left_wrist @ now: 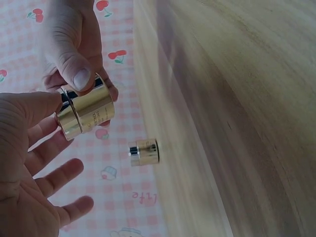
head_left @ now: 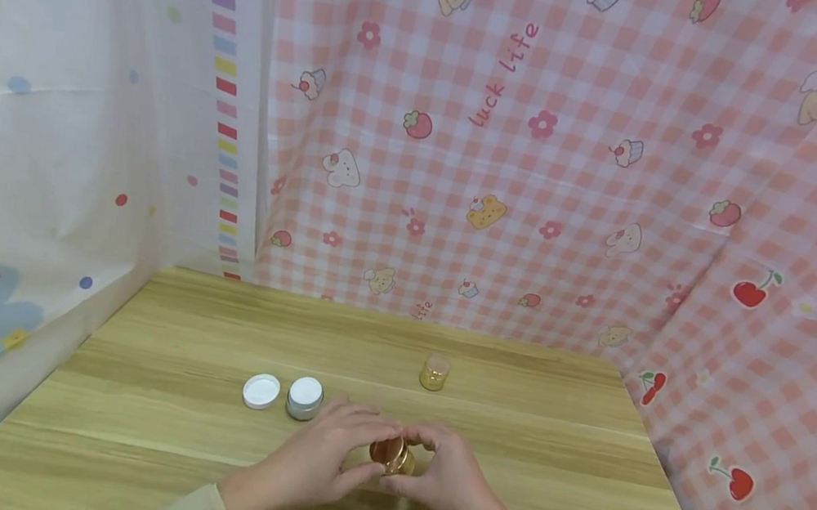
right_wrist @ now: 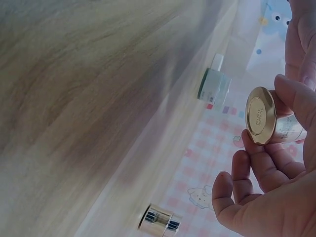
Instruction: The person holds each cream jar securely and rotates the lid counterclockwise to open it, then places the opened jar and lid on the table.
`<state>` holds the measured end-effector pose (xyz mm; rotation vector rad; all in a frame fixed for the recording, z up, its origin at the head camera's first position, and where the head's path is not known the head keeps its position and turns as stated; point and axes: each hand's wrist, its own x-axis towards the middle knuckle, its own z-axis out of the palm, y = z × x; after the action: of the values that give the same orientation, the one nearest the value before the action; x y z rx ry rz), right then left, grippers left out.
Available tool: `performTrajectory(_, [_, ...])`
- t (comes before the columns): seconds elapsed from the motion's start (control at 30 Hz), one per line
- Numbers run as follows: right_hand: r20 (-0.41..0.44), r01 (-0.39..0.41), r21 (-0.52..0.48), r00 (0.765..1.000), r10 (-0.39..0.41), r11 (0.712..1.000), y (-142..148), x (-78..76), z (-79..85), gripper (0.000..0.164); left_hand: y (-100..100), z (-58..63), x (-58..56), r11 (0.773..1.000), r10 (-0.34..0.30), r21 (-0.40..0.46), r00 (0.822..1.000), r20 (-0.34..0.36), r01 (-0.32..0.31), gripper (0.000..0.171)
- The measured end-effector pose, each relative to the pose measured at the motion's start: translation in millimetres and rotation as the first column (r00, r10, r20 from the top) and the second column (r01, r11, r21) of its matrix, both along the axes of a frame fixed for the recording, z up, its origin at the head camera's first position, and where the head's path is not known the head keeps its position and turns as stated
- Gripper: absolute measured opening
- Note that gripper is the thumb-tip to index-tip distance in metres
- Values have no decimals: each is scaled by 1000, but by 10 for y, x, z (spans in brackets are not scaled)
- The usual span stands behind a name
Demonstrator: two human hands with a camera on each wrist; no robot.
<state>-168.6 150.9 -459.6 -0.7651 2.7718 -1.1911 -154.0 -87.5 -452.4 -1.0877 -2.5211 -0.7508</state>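
Both hands hold a shiny gold jar [head_left: 389, 453] above the table. My left hand [head_left: 319, 448] pinches its left end, thumb below and fingers above. From the right, my right hand [head_left: 454, 473] grips it between thumb and fingers. In the left wrist view, the jar [left_wrist: 94, 108] shows a thin seam near one end and small print on its side; the left thumb or finger touches that end. The right wrist view shows a flat gold disc [right_wrist: 260, 116] with raised lettering at one end of the jar. Fingers cover part of it.
A smaller gold jar [head_left: 434, 372] stands farther back, right of centre. Left of the hands is a pale green-grey glass jar [head_left: 304, 399] with a white top; a round white lid [head_left: 261, 391] lies beside it. Patterned cloths [head_left: 492, 156] bound the wooden table [head_left: 147, 361].
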Motion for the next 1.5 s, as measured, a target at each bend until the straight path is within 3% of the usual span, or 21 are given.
performTrajectory(0.33, [19, 19, -20, 1000, -19, 1000, -3, 4, 11, 48, 2, -19, -3, 1000, 13, 10, 1000, 12, -13, 53])
performTrajectory(0.57, [24, 6, -25, 1000, -5, 1000, -2, 8, 21, 42, 4, -22, -9, 1000, 21, 9, 999, -23, -21, 47])
performTrajectory(0.77, [5, -5, -14, 1000, 5, 1000, -5, 8, 0, 38, 7, -20, -14, 999, 33, -6, 999, -6, -33, 43])
performTrajectory(1.07, [14, 1, -5, 1000, -1, 1000, 4, 6, -31, 38, 1, -28, -16, 1000, 29, 4, 999, -15, -28, 42])
performTrajectory(1.27, [26, 19, 4, 999, -20, 1000, 13, -2, -37, 47, -9, -18, -12, 999, 30, 10, 1000, 5, -30, 50])
performTrajectory(1.5, [1, 7, 10, 1000, -7, 1000, 10, 2, -23, 44, -6, -8, -28, 1000, -1, 14, 1000, 3, 1, 47])
